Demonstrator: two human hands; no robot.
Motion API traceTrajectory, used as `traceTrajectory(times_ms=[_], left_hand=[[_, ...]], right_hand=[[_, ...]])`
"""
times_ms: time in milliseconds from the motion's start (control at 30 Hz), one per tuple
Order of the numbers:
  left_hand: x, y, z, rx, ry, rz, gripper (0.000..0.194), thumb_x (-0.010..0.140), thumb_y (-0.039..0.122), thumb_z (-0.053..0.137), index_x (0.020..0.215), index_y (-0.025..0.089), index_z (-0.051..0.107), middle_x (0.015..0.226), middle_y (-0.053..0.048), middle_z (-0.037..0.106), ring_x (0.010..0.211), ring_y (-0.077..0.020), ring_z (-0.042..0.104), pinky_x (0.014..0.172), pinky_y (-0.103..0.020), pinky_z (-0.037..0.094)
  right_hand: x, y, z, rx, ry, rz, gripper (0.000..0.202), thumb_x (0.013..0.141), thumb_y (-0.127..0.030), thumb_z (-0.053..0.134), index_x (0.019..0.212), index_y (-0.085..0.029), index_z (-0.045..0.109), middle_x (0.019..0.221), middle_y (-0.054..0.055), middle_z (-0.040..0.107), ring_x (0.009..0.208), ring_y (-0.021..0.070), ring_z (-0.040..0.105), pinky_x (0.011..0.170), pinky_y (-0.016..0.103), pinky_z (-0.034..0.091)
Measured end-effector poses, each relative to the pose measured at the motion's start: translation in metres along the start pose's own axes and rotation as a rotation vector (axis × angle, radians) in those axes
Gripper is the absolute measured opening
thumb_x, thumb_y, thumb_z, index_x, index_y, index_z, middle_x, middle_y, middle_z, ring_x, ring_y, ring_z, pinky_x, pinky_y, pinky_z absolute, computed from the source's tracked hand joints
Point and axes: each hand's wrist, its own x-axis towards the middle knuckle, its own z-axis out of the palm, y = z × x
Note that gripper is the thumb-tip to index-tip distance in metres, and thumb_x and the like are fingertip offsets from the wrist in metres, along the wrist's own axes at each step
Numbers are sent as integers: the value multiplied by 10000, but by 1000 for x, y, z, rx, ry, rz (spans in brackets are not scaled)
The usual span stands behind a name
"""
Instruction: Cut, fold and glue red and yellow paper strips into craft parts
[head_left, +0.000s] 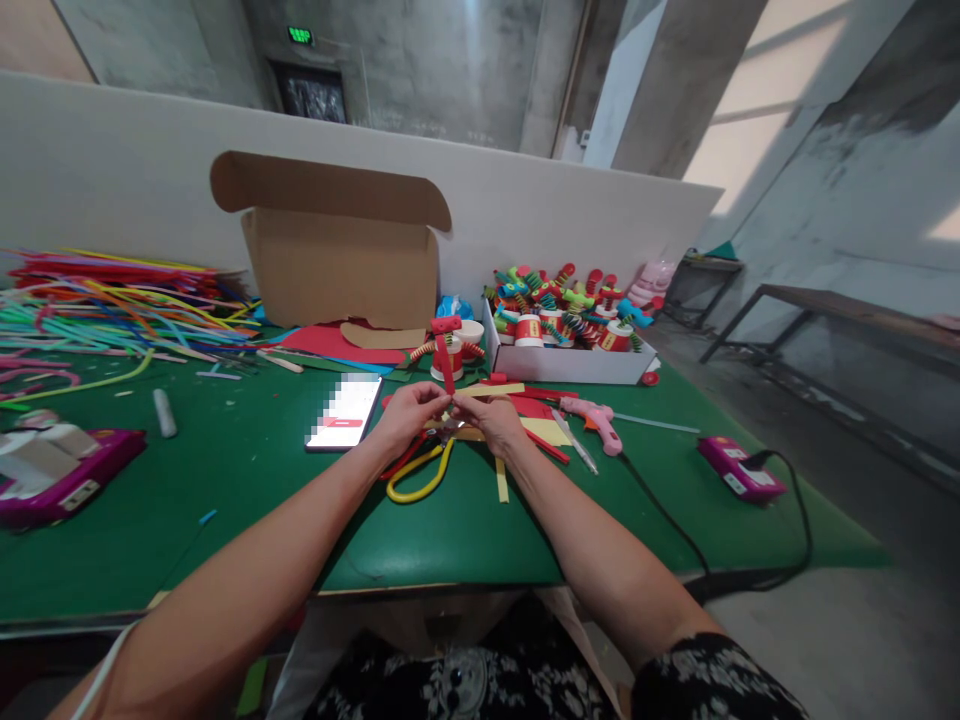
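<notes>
My left hand (416, 410) and my right hand (491, 415) meet above the middle of the table, fingertips pinched on the lower end of a narrow red strip (448, 372). The strip stands upright between them. Just behind it is a small cup figure (435, 362) with coiled striped arms and a red top, partly hidden by the strip. Under my hands lies a pair of scissors with a yellow handle (420, 492), its far part covered. Yellow paper strips (502, 482) and red pieces (547, 446) lie around my right wrist.
A white box (570, 362) of similar figures stands at the back right. A pink glue gun (596, 418) trails a cable toward a purple power strip (739, 468). On the left are a phone (345, 412), a brown carton (341, 265) and a pile of pipe cleaners (127, 310).
</notes>
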Motion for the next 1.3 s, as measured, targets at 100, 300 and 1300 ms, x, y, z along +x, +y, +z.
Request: traceTrajectory(times_ms=[100, 300, 1300], left_hand=[[1, -1, -1, -14, -8, -4, 301, 614, 406, 718, 682, 142, 591, 592, 29, 550, 533, -88, 479, 530, -211, 354], [-1, 4, 2, -74, -11, -55, 319, 622, 411, 713, 749, 136, 612, 664, 7, 589, 564, -96, 510, 563, -226, 391], [-4, 8, 3, -92, 81, -89, 381, 506, 442, 766, 666, 141, 598, 583, 2, 590, 488, -113, 529, 478, -230, 406]], right_hand=[[-1, 0, 1, -12, 9, -2, 207, 484, -271, 781, 594, -150, 655, 561, -8, 630, 527, 117, 577, 613, 282, 502], [0, -1, 2, 6, 57, -25, 182, 498, -261, 776, 569, -148, 652, 551, -10, 624, 527, 109, 568, 625, 271, 497], [5, 2, -7, 21, -109, 36, 363, 443, -366, 818, 662, -143, 634, 592, -14, 640, 542, 95, 594, 630, 258, 495]])
